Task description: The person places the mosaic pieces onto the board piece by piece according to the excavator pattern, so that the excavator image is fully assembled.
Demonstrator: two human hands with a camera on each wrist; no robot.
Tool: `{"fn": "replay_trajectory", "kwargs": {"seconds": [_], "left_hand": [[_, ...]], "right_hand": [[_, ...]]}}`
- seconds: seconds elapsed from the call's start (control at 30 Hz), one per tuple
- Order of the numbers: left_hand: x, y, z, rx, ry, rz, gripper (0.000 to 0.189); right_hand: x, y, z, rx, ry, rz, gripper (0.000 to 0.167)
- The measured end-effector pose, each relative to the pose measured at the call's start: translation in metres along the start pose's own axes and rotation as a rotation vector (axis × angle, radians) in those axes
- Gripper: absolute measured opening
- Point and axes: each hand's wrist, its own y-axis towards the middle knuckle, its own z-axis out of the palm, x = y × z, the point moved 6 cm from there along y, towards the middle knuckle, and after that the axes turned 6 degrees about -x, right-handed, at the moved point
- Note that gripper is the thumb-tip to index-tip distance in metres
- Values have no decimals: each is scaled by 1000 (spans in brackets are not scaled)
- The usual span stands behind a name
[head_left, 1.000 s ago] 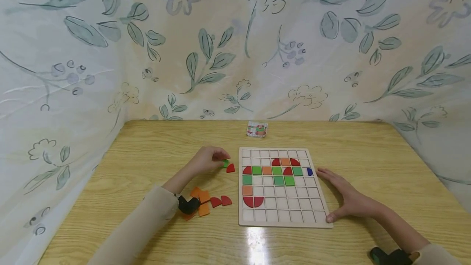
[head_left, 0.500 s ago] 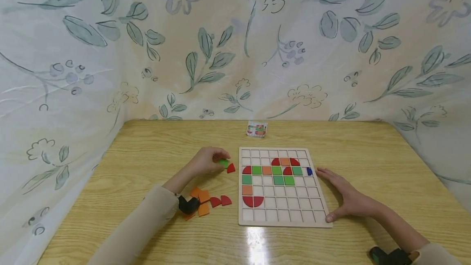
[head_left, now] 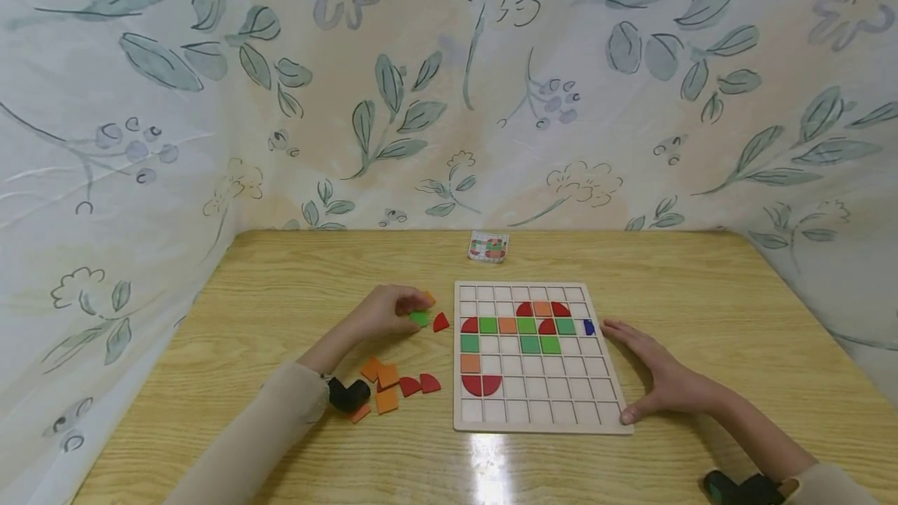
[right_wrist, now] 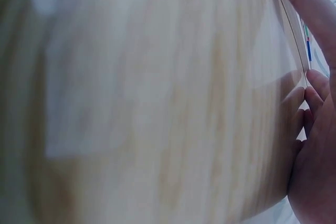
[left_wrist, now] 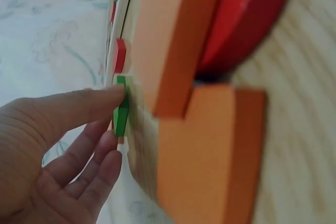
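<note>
My left hand (head_left: 384, 312) is left of the white gridded board (head_left: 542, 411), pinching a green tile (head_left: 418, 319) low over the table. In the left wrist view the thumb lies against the green tile (left_wrist: 121, 121), and the index finger is partly hidden. A red quarter-circle piece (head_left: 440, 323) lies just right of those fingers, with an orange piece (head_left: 429, 298) behind them. My right hand (head_left: 662, 380) rests spread along the board's right edge, its thumb at the near corner. Red, green, orange and blue pieces sit in the board's cells.
Orange square tiles (head_left: 387, 400) and red quarter-circle pieces (head_left: 430, 383) lie loose near the left wrist. A small pattern card (head_left: 488, 246) stands behind the board. Floral cloth (head_left: 519, 84) hangs at the back and sides of the wooden table (head_left: 309, 263).
My left hand has drawn slightly left and nearer with the green tile, uncovering an orange piece behind the fingers. The right hand has stayed at the board's edge.
</note>
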Motion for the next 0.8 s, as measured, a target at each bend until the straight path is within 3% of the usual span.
{"fn": "replay_trajectory", "kwargs": {"seconds": [0.23, 0.8], "left_hand": [[0, -4, -3, 40, -4, 34, 29], [3, -10, -1, 7, 26, -29, 29]], "right_hand": [[-1, 0, 0, 3, -5, 6, 114], [0, 0, 0, -7, -17, -7, 114]]}}
